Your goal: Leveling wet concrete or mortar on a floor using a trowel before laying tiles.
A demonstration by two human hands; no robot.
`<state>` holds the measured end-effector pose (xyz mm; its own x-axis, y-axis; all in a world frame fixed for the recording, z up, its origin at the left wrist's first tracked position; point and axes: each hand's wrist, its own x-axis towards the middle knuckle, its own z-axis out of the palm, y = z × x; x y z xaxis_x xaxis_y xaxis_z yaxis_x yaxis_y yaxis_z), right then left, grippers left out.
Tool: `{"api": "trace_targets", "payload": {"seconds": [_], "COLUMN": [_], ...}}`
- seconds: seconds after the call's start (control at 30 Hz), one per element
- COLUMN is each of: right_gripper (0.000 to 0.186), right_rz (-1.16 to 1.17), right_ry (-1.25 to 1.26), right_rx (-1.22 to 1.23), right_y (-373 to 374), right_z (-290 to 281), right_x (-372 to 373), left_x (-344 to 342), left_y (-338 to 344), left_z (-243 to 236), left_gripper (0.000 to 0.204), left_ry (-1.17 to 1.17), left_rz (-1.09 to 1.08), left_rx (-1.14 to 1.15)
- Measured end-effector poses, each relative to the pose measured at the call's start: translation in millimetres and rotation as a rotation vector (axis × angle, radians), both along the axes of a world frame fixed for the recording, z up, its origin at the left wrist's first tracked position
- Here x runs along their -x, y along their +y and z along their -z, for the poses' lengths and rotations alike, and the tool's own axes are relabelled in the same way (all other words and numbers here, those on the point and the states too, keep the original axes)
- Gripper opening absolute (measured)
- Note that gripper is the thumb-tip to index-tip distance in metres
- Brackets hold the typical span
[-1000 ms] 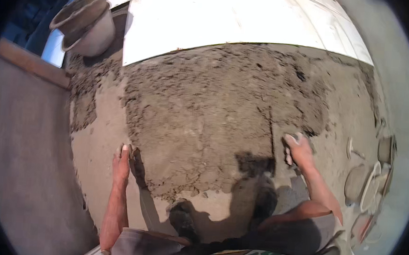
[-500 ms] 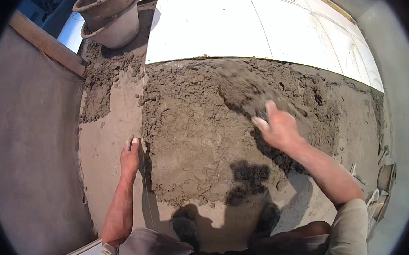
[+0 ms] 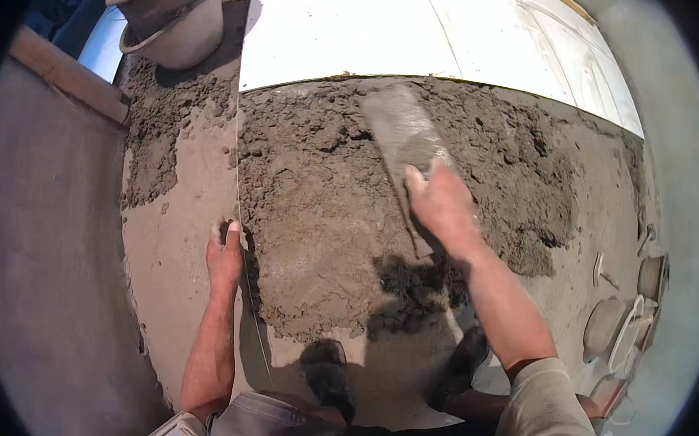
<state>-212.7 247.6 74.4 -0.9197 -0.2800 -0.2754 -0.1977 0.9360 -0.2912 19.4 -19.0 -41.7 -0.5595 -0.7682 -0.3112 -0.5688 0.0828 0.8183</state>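
The right grip (image 3: 445,204) is wrapped around the handle of a long flat trowel (image 3: 401,124), thumb on the left side, with the blade slanting from just beneath the fingers up and left over rough wet mortar (image 3: 301,215); blur hides how flat the blade lies. Ahead of this grip, close past the blade's far end, the edge of the white tiles (image 3: 354,32) bounds the mortar. Loose clods and ridges lie on both sides of the blade. The left grip (image 3: 225,254) has its fingers curled and thumb up at the mortar's left margin; whether it pinches anything I cannot tell. A thin string (image 3: 237,149) runs just beside that grip, between it and the mortar. Well ahead of the left grip, to its left, two nested buckets (image 3: 185,36) stand on crumbly mortar, and a wooden beam (image 3: 67,77) juts in from the wall (image 3: 50,213) on the same side. Below and left of the right grip is one shoe (image 3: 328,374); the other shoe (image 3: 460,372) is nearer, almost straight below it, under the forearm. Well to the right of this grip, a small handled tool (image 3: 599,270), a round basin (image 3: 604,326) and another container (image 3: 652,277) sit near the right-hand wall (image 3: 672,354).
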Motion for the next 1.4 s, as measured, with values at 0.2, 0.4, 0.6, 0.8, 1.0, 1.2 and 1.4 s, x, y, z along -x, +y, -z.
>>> {"api": "trace_targets", "payload": {"seconds": [0.2,0.4,0.6,0.8,1.0,1.2,1.4], "right_gripper": [0.043,0.045,0.047,0.052,0.059,0.058,0.056], "right_rz": [-0.154,-0.141,0.069,0.179,0.258,0.165,0.213], "right_ry": [-0.154,-0.003,-0.017,0.02,-0.009,-0.057,-0.196], "right_rx": [-0.005,-0.146,-0.142,-0.147,0.0,0.013,-0.03], "right_y": [-49.1,-22.5,7.6,34.7,59.1,34.4,22.8], "right_z": [8.6,27.4,35.5,42.8,36.2,21.0,24.3], "right_x": [8.4,49.9,63.1,69.0,99.9,138.4,121.9], "left_x": [11.8,-21.5,-55.8,-49.2,-44.8,-31.7,-27.6], "left_y": [2.7,-3.9,-13.3,-16.4,-17.1,-12.1,-1.5], "left_z": [-8.1,-16.3,3.2,5.3,10.4,13.7,0.7], "left_gripper": [0.059,0.059,0.057,0.056,0.055,0.059,0.059], "left_ry": [0.031,0.031,0.029,-0.031,-0.016,-0.02,-0.047], "left_rz": [-0.005,-0.06,-0.194,-0.171,-0.125,-0.071,-0.074], "left_rx": [0.027,0.034,-0.022,-0.046,0.057,0.044,0.075]}}
